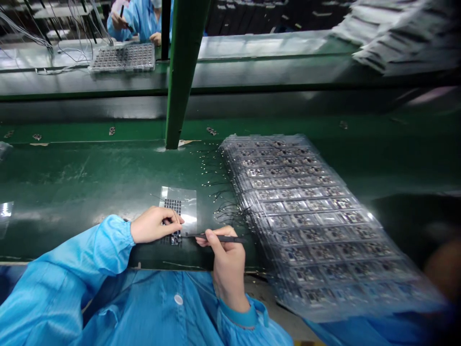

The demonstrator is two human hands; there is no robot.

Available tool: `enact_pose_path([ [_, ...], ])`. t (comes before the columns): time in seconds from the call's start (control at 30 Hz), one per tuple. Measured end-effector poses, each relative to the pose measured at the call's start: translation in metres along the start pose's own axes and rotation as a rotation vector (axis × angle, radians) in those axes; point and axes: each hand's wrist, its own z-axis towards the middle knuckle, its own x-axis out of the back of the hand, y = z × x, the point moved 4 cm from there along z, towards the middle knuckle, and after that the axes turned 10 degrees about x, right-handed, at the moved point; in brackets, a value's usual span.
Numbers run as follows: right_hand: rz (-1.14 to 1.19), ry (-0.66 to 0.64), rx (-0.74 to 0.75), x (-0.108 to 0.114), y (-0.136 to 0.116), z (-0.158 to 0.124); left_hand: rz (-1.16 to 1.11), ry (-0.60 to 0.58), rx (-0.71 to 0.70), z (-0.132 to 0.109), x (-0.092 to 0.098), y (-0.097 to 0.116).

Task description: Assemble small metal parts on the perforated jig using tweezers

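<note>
My left hand (156,224) is closed in a pinch over a clear sheet (189,204) with rows of small black square pieces (173,205). Under its fingertips is a small circuit board (175,239), partly hidden, and a thin dark wire shows beside the hand. My right hand (226,254) grips slim black tweezers (225,238) like a pen. Their tip points left and reaches the circuit board, close to my left fingertips. Whether the tip holds a piece is too small to tell.
On the right lies a stack of clear plastic trays (306,216) full of small boards, with thin wires (223,209) sticking out leftward. A green post (185,72) rises behind the green bench (90,168). Across it, another person's hand (118,21) is near a tray (122,57).
</note>
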Motion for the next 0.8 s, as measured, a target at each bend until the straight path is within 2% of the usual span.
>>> enact_pose_path([
  [0.13,0.005,-0.007,0.011,-0.004,0.0,-0.002,-0.076,-0.004,0.095,0.0,0.0,-0.006],
  [0.33,-0.037,-0.034,0.025,-0.009,-0.003,-0.001,-0.219,-0.113,0.235,0.001,-0.008,-0.016],
  [0.8,-0.093,-0.04,0.022,-0.012,-0.008,-0.001,-0.171,-0.136,0.197,-0.001,-0.007,-0.012],
])
